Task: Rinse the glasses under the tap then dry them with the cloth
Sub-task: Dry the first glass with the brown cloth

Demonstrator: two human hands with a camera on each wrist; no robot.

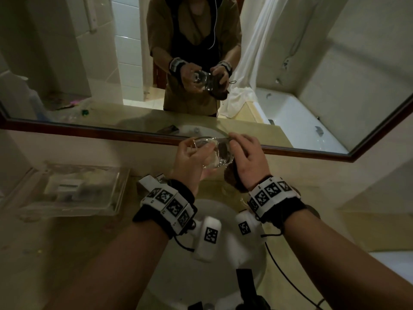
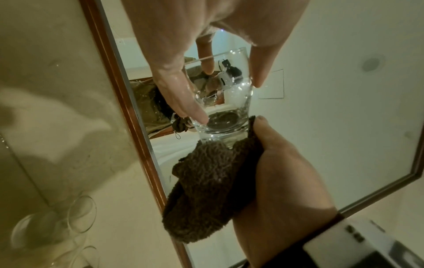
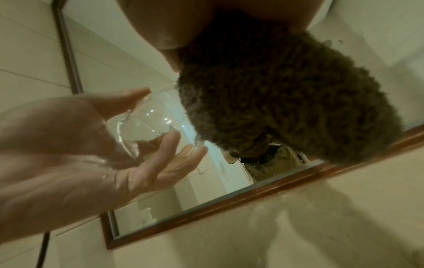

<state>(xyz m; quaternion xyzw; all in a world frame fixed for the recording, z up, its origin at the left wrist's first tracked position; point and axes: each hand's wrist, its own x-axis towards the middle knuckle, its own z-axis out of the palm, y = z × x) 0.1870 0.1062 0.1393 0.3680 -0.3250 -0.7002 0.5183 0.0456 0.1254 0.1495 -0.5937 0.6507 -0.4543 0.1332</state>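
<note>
L fingers (image 2: 192,108) are spreading long and nearly straight round a clear glass (image 2: 226,101), thumb (image 2: 258,72) on the far side, so the left hand (image 1: 190,162) is gripping it by the wall near the rim. Glass is lying tilted, open mouth twd the L palm, thick base pointing at the R hand; water drops are showing on glass and skin. In the right wrist view the same L fingers (image 3: 174,159) are cupping under the glass (image 3: 146,117), wet.

R thumb (image 2: 263,125) is pressing a dark brown cloth (image 2: 206,190) against the glass base; the right hand (image 1: 248,162) is bunching the rest of the cloth in its palm, fingers curling over it, w/ a wad hanging below the wrist. Cloth (image 3: 282,101) is filling most of the right wrist view, touching the glass at its base end.

Both hands are holding up in front of the mirror (image 1: 312,63), above a white basin (image 1: 225,222). Mirror is showing the person's torso and both hands w/ the glass. More empty glasses (image 2: 80,214) are lying on the counter (image 1: 67,238) to the L, per the left wrist view. A clear tray (image 1: 67,189) w/ small packets is sitting on the counter L of the basin. Tap: can't make it out.
</note>
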